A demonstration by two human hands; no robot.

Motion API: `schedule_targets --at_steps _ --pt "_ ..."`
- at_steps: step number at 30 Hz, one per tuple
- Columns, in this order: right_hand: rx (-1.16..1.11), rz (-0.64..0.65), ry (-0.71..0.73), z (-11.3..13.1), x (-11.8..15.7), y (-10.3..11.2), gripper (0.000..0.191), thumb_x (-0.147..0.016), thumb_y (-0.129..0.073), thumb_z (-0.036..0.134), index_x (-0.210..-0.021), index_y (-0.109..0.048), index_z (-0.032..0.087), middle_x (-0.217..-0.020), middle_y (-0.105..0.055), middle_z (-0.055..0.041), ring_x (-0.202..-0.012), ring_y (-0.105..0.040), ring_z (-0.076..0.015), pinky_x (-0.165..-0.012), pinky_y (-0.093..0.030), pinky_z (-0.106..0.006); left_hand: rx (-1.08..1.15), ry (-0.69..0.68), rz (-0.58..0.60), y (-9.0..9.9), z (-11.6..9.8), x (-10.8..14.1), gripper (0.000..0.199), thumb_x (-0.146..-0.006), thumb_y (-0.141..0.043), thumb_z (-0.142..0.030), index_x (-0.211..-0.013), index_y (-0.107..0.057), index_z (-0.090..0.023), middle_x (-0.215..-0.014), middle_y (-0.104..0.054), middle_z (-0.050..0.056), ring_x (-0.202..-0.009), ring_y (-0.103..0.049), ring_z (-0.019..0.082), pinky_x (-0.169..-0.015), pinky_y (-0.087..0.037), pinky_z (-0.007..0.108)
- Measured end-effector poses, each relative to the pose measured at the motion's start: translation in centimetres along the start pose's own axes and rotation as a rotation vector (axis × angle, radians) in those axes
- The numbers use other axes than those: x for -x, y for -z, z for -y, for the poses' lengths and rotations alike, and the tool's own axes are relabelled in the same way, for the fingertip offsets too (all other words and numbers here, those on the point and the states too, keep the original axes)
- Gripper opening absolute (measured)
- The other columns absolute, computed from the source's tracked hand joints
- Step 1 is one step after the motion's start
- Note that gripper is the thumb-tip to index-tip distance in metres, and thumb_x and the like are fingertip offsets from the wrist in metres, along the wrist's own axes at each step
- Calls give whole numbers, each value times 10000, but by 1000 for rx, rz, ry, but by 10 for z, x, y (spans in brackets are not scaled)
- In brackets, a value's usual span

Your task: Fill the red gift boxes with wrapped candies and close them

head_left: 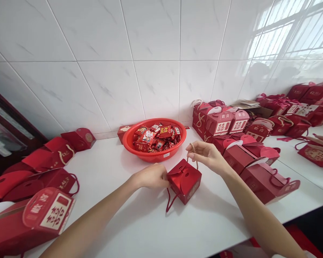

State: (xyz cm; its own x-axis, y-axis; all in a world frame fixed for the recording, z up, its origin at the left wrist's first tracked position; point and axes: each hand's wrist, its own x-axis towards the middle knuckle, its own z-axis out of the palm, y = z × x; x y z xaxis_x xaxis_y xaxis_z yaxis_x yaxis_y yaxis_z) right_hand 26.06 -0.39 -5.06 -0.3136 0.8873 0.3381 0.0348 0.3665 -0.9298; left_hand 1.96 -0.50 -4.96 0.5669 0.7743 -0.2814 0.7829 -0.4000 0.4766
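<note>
A small red gift box (187,179) rests tilted on the white table in front of me, its top flaps folded over. My right hand (207,156) pinches its beige rope handle (192,147) above the box. Against the box's left side, my left hand (153,175) is closed with curled fingers, gripping it there; the fingertips are partly hidden. A dark red cord handle (171,202) hangs from the near left side down to the table. Just behind stands a red plastic basket (127,143) with wrapped candies (158,138) in it.
Red gift boxes (50,215) crowd the table's left side, some with flaps up. More boxes (222,123) are stacked at the right along the tiled wall (156,82). Another person's hand (321,145) touches a red box (314,156) at the far right.
</note>
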Motion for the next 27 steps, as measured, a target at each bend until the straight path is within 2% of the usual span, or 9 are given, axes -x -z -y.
schedule_targets --at_steps 3,5,7,10,13,17,22,25,27 --pt "46 -37 43 -1 0 2 279 -795 -766 425 -920 -702 185 -807 -662 -31 -716 -629 -163 -671 -549 -316 -19 74 19 -1 4 -8 237 -698 -538 -222 -486 -433 -207 -484 -440 -20 -504 -446 151 -496 -269 282" --pt "55 -62 59 -1 1 4 286 -796 -761 439 -913 -701 186 -807 -668 -34 -705 -630 -163 -659 -554 -317 51 93 23 8 4 -6 217 -698 -546 -214 -491 -482 -205 -507 -492 -12 -566 -517 168 -522 -332 273" --pt "62 -86 63 0 1 5 291 -799 -757 446 -914 -698 186 -802 -673 -34 -691 -629 -162 -646 -554 -315 262 55 119 20 1 2 175 -729 -571 -231 -563 -612 -196 -592 -613 4 -670 -607 184 -614 -448 263" --pt "95 -103 77 1 3 4 271 -817 -744 432 -917 -696 185 -809 -685 -36 -705 -638 -164 -657 -549 -312 665 -111 231 33 -5 15 171 -801 -648 -301 -705 -718 -177 -763 -731 36 -766 -673 185 -788 -541 294" --pt "155 -78 118 4 4 0 215 -850 -716 390 -906 -697 183 -824 -703 -37 -743 -649 -166 -712 -543 -316 941 -235 172 33 -9 19 180 -828 -703 -333 -854 -771 -169 -902 -764 68 -860 -698 197 -873 -555 331" --pt "206 -63 177 9 7 -9 177 -880 -680 363 -892 -688 187 -824 -709 -37 -768 -644 -167 -733 -525 -307 1143 -257 127 22 -9 14 246 -835 -715 -299 -1041 -785 -185 -1043 -761 91 -978 -689 202 -903 -544 322" --pt "221 41 175 12 11 -23 214 -850 -720 388 -883 -634 195 -794 -658 -10 -737 -597 -151 -701 -499 -281 1175 -240 52 15 -9 11 378 -820 -726 -273 -1196 -738 -237 -1107 -742 76 -986 -679 193 -901 -537 334" --pt "297 48 147 6 12 -32 216 -841 -721 372 -852 -594 199 -756 -619 11 -692 -554 -137 -646 -462 -259 986 -254 -25 10 -14 13 407 -860 -680 -312 -1262 -702 -251 -1114 -723 66 -1051 -658 216 -929 -531 367" --pt "340 15 151 0 12 -37 145 -887 -641 327 -840 -594 199 -748 -621 12 -670 -536 -131 -642 -447 -256 795 -265 -158 5 -18 13 398 -870 -661 -335 -1258 -702 -253 -1127 -702 62 -1080 -645 229 -959 -525 387"
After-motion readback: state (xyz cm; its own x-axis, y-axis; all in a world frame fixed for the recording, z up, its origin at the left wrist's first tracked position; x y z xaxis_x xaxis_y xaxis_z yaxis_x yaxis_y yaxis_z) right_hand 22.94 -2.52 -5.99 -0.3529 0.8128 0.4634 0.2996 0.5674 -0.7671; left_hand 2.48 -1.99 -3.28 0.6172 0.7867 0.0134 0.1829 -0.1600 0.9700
